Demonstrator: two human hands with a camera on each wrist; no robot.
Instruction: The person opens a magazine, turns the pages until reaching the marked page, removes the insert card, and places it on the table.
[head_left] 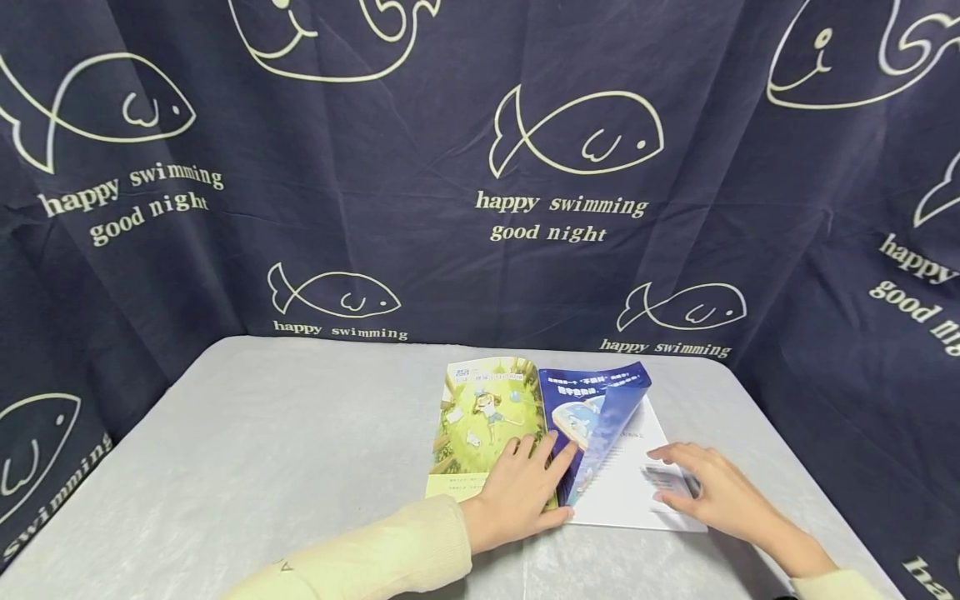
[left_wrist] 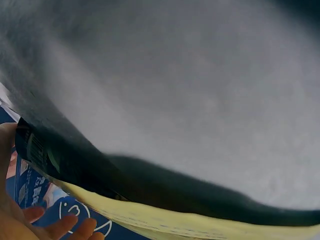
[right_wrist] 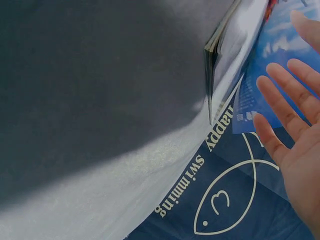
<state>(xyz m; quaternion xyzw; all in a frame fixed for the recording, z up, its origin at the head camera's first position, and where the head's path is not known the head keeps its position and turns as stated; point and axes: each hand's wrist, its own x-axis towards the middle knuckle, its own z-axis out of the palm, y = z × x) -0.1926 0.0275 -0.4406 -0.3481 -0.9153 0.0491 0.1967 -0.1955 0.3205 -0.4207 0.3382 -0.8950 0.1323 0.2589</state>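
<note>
An open picture booklet (head_left: 487, 396) lies on the table, its left page green and yellow with a figure lying on grass. My left hand (head_left: 517, 492) rests over the booklet's inner fold, fingers spread toward the top of the pages. The dark blue page (head_left: 581, 379) right of the fold curls up and leans leftward, baring a white page (head_left: 630, 492) with printed text. Beside the right edge of that white page is my right hand (head_left: 716, 492), thumb apart from the fingers. In the right wrist view, its fingers (right_wrist: 280, 95) extend loosely before the raised blue page (right_wrist: 280, 60).
The pale grey cloth-covered table (head_left: 300, 442) stretches left of the booklet. A navy curtain (head_left: 435, 167) with fish outlines and lettering hangs behind the table and along both sides.
</note>
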